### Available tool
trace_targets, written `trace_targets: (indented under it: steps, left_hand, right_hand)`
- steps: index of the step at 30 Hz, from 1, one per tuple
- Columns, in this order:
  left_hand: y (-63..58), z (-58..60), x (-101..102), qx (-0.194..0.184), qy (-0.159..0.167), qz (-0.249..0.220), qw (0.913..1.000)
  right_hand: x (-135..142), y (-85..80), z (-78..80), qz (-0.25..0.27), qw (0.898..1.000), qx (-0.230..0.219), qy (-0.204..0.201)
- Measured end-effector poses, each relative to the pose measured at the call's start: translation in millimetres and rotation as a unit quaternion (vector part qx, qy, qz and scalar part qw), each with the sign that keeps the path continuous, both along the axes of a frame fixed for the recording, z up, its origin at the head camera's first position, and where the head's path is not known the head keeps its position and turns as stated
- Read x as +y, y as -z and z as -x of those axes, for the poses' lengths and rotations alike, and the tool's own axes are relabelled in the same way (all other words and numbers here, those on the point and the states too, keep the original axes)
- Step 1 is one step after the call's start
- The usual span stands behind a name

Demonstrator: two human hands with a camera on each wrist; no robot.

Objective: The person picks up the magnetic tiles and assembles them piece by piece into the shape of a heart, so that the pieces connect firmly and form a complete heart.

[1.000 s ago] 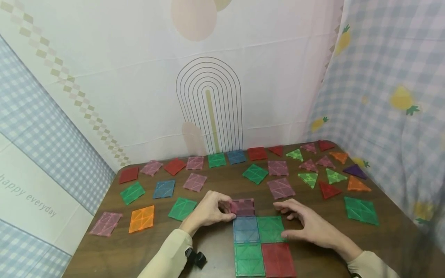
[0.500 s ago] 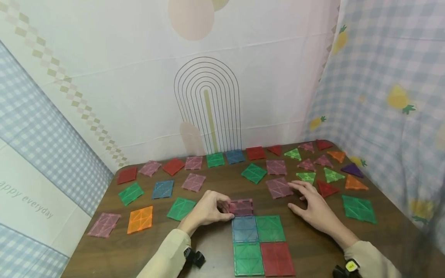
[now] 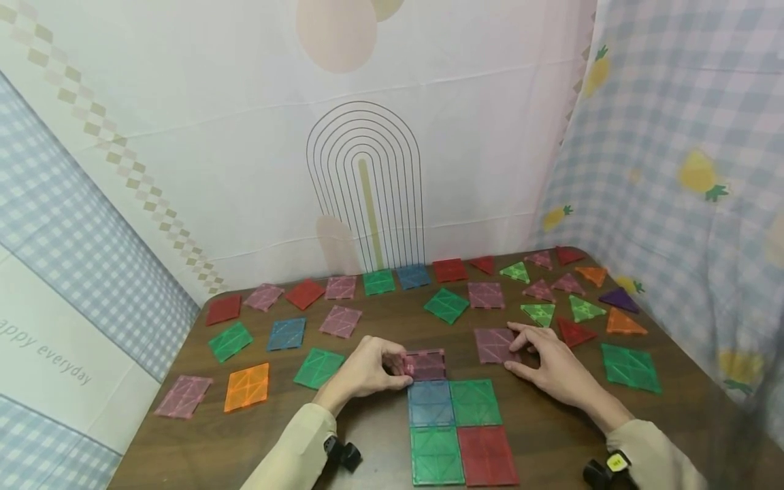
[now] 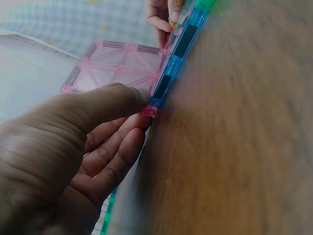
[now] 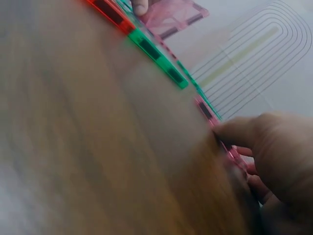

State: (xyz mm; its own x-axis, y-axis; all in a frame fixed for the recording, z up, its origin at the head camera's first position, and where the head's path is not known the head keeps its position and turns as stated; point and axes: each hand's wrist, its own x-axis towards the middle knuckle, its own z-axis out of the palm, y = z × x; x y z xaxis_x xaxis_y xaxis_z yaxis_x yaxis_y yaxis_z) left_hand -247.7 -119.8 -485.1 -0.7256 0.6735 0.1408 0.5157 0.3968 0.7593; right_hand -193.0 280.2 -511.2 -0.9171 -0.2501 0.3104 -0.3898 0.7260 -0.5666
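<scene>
Upright pink tile (image 3: 427, 365), standing on edge on the worktop (image 3: 196, 449) along the far side of the blue tile (image 3: 431, 403). Left hand (image 3: 372, 369): the grip pinches this tile near its left end, the thumb on the near side; the left wrist view shows the panel rising beside the blue edge. Right hand (image 3: 545, 361): the grip pinches the right side of a flat pink tile (image 3: 492, 345), which lies to the right of the upright one and apart from it, farther back than the block. The block comprises four flat squares in two rows: the blue tile and a green tile (image 3: 475, 402) behind, a second green tile (image 3: 437, 454) and a red tile (image 3: 487, 454) in front, edges meeting. Around them, loose squares are spread toward the back and left, among them an orange square (image 3: 247, 386); triangles, including a purple triangle (image 3: 619, 299), cluster at the back right. Behind hangs a white cloth (image 3: 245, 156) printed with concentric arches.
</scene>
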Motion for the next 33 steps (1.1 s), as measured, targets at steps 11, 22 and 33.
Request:
trace_targets:
  steps: [11,22,33]
  left_hand:
    - [1.6,0.7,-0.8,0.004,0.004,-0.001,1.0]
    - [-1.2,0.0,1.0,0.005,0.004,0.003,1.0]
    - [1.1,0.9,-0.5,0.005,-0.001,0.007,1.0]
  right_hand:
    - [6.6,-4.2,2.5,0.114,0.991,-0.063,-0.02]
    - [2.9,-1.4,-1.1,0.207,0.973,-0.093,-0.05]
    - [-19.5,1.5,-2.4,0.212,0.973,-0.086,-0.034]
